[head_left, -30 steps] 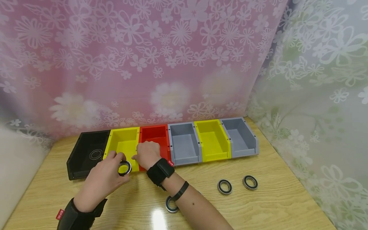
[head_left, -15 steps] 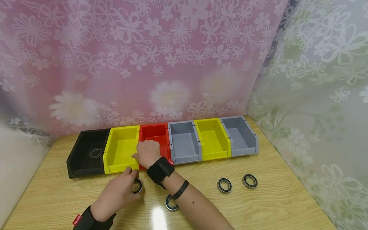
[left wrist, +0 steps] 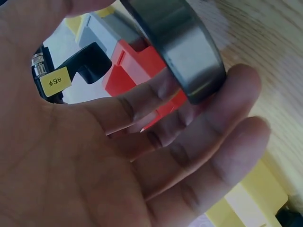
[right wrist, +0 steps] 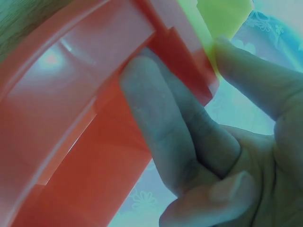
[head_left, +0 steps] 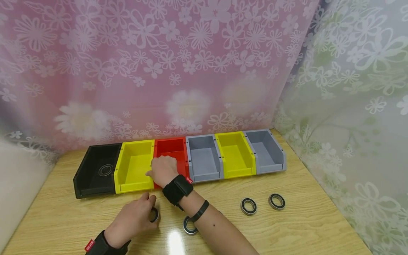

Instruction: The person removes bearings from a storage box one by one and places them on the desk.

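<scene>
One bearing [head_left: 106,170] lies in the black bin [head_left: 86,184] at ten o'clock, our left hand [head_left: 135,217] pinches another [head_left: 155,214], our right hand [head_left: 163,170] grips the red bin [head_left: 173,147], and three rings wait on the table [head_left: 302,226].

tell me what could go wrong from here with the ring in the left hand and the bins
The left hand pinches a bearing ring only at its fingertips, low over the table; the smooth steel could slip and roll away. The right hand grips the red bin by its wall, so a tug might shift the row of bins. The right forearm lies partly over another ring and could knock it.
</scene>
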### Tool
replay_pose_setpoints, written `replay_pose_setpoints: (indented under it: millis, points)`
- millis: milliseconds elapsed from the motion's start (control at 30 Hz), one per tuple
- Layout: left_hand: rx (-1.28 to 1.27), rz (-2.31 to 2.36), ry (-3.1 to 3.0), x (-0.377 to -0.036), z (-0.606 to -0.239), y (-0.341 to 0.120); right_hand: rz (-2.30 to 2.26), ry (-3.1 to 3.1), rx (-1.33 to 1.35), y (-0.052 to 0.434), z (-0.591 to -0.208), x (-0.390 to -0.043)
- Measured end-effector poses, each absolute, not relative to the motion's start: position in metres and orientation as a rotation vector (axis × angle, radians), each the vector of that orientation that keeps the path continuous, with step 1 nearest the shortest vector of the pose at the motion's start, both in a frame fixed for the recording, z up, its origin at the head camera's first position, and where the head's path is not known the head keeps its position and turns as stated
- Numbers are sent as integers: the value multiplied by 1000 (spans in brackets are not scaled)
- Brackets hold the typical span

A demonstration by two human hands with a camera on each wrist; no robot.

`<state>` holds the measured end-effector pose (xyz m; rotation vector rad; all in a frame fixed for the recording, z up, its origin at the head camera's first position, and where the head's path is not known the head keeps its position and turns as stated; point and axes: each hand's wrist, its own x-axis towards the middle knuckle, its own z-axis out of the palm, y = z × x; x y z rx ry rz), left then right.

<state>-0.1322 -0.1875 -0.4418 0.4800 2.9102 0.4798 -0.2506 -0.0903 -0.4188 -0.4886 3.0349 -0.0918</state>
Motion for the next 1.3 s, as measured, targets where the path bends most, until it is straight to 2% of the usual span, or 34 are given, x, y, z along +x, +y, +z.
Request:
replay_pose_setpoints:
  millis: [1300]
  points:
    - [423, 464, 2889, -140, -456, -193, -113, 3026, -471, -91, -419, -250]
